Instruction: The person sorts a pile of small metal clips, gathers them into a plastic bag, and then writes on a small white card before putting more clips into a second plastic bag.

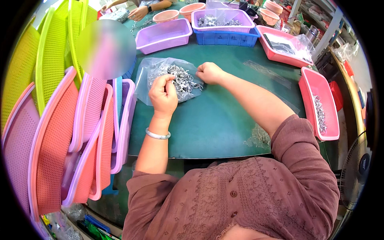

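Note:
A clear plastic bag (146, 75) lies on the green table with a heap of small silvery metal pieces (185, 81) in it, perhaps hooks or clasps. My left hand (164, 95), with a pale bangle (158, 135) on its wrist, is closed over the near side of the bag. Its fingertips curl toward the metal pieces, and whatever they pinch is hidden. At the bag's right edge, my right hand (210, 73) is closed too, thumb and fingers pressed together. What it grips is too small or covered to make out.
Stacked green, purple and coral baskets (52, 160) crowd the left side. A purple basket (164, 37), a blue crate (227, 39) and a pink tray (286, 48) line the back. A pink basket (320, 104) of metal pieces stands right. Another person's hand (138, 13) shows far left.

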